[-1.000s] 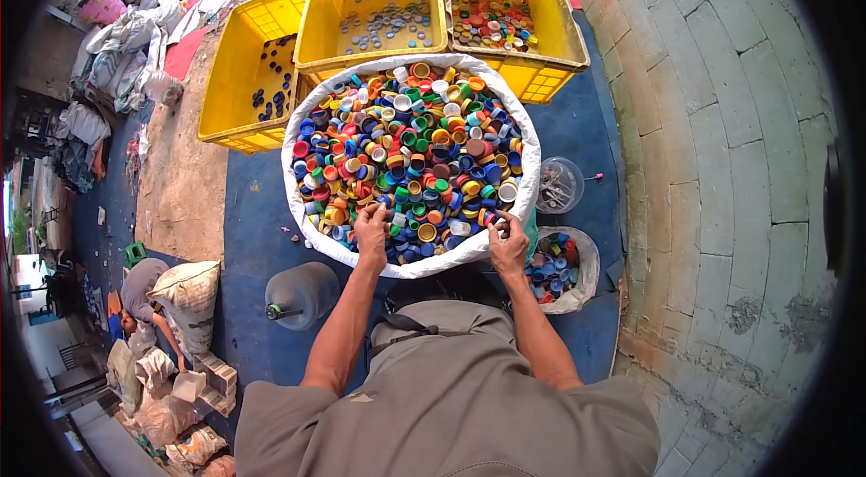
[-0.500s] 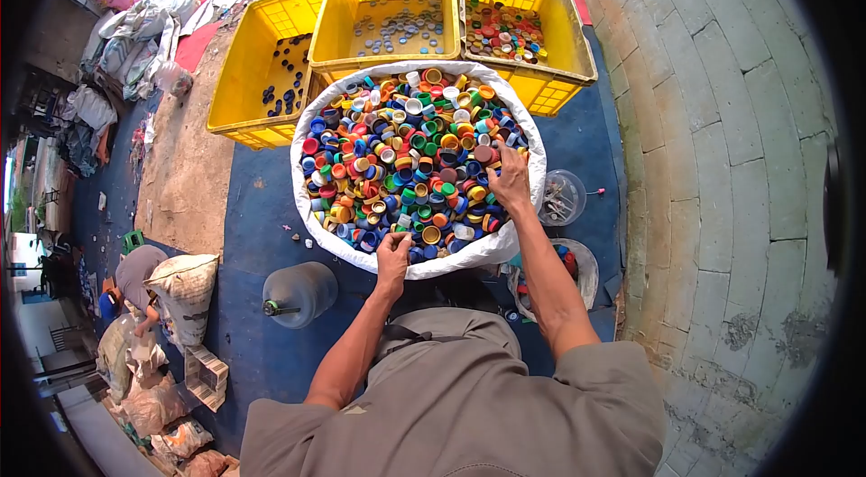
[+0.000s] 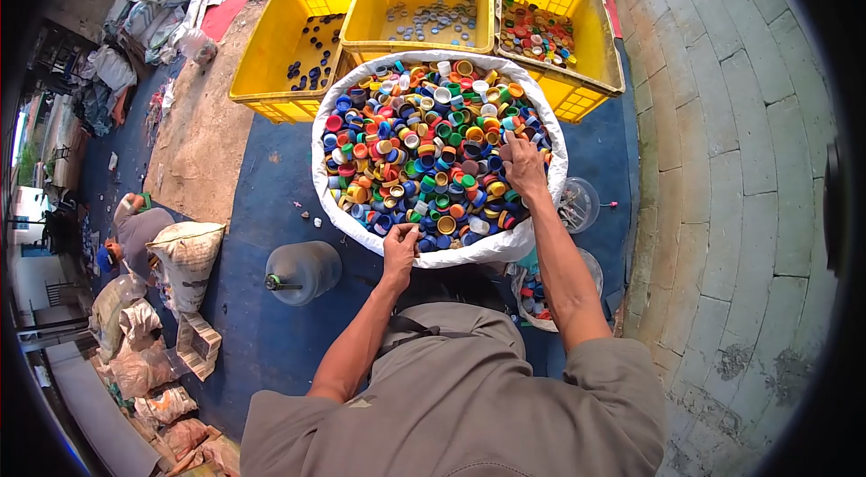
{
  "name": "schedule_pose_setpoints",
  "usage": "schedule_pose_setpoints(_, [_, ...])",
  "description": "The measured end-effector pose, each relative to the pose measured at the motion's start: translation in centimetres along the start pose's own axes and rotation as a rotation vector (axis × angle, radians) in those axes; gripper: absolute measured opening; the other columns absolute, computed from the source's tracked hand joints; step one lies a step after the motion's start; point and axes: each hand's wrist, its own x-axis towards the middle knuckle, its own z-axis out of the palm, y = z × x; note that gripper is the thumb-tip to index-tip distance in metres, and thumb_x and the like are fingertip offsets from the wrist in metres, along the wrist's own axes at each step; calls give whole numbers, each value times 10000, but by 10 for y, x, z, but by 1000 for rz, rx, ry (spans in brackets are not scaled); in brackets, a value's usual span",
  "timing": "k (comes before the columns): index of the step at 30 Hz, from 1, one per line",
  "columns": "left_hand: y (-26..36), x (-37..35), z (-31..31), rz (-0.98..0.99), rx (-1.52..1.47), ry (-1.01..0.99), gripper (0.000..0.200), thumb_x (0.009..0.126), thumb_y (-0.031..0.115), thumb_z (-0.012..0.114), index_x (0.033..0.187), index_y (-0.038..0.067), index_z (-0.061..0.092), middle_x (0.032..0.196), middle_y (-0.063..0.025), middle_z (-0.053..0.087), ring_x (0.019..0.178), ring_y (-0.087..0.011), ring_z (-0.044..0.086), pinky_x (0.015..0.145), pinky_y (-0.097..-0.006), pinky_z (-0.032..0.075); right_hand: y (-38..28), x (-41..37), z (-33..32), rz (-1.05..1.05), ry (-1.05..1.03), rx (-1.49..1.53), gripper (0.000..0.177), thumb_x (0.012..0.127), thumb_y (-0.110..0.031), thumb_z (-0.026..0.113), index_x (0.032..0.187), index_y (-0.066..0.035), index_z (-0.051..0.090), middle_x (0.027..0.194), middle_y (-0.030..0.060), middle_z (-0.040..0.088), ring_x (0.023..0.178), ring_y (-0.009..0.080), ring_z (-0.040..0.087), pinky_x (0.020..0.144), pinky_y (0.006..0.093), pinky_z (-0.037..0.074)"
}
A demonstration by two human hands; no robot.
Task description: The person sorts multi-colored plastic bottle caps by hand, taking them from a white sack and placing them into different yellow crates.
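Note:
A round white-rimmed sack [image 3: 321,172] brims with mixed bottle caps [image 3: 431,148] in many colours. My left hand [image 3: 400,251] is at the near rim, fingers closed together around something too small to make out. On the right side of the heap, my right hand [image 3: 525,168] has bent fingers among the caps, with a brownish cap at its fingertips. Beyond the sack stand three yellow crates: the left one [image 3: 262,71] holds dark blue caps, the middle one [image 3: 361,12] pale caps, the right one [image 3: 591,62] red and mixed caps.
A large clear bottle [image 3: 311,274] lies left of my body. Right of the sack are a round clear container [image 3: 582,206] and a small bag of caps [image 3: 538,319]. Another person [image 3: 144,229] is among sacks [image 3: 189,256] at the left. A block wall [image 3: 722,161] runs along the right.
The view has shifted, so the sack and crates appear further right and slightly higher. My right hand has moved slightly nearer me over the caps. The other person's arm is now raised.

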Motion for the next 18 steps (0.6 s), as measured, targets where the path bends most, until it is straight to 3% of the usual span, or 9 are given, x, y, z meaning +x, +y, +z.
schedule_pose_setpoints(3, [0, 2, 2, -2, -32, 27, 158, 914, 159, 592, 968, 15, 555, 815, -42, 591, 553, -67, 476, 505, -212, 413, 5, -6, 4, 36, 81, 108, 655, 730, -54, 703, 1338, -65, 458, 1161, 166, 568, 1054, 346, 539, 900, 454, 428])
schedule_pose_setpoints(7, [-1, 5, 3, -6, -20, 32, 160, 912, 168, 596, 958, 21, 553, 813, -39, 589, 538, -67, 470, 493, -212, 408, 7, -21, 1, 266, 179, 516, 584, 749, -110, 723, 1287, -35, 508, 1177, 209, 545, 1066, 342, 551, 922, 409, 451])
schedule_pose_setpoints(11, [-4, 15, 10, 41, 98, 22, 165, 906, 156, 606, 974, 9, 571, 828, -35, 598, 582, -63, 488, 537, -208, 409, 11, -45, -9, 517, 194, 1110, 379, 817, -114, 649, 1184, -38, 591, 906, 41, 631, 816, 121, 589, 719, 247, 485])
schedule_pose_setpoints(12, [-4, 19, 15, 63, 145, 21, 166, 905, 152, 608, 979, 7, 576, 835, -34, 601, 599, -64, 500, 553, -209, 414, 2, -52, -24, 649, 198, 1246, 298, 837, -150, 589, 1114, -42, 601, 912, 40, 618, 806, 124, 571, 703, 259, 463])
schedule_pose_setpoints(15, [0, 33, 38, 220, 294, 8, 194, 889, 163, 637, 983, -2, 595, 837, -46, 635, 699, -90, 569, 624, -230, 453, 14, -81, -19, 622, 190, 1973, 276, 848, -236, 479, 1036, -56, 570, 903, 41, 580, 804, 171, 556, 734, 329, 437])
schedule_pose_setpoints(18, [11, 59, 74, 286, 318, -31, 249, 856, 191, 683, 988, -6, 605, 791, -63, 664, 683, -114, 610, 614, -244, 476, 11, -104, -19, 707, 201, 2229, 284, 823, -274, 507, 1001, -59, 559, 948, 95, 586, 859, 233, 558, 753, 369, 439])
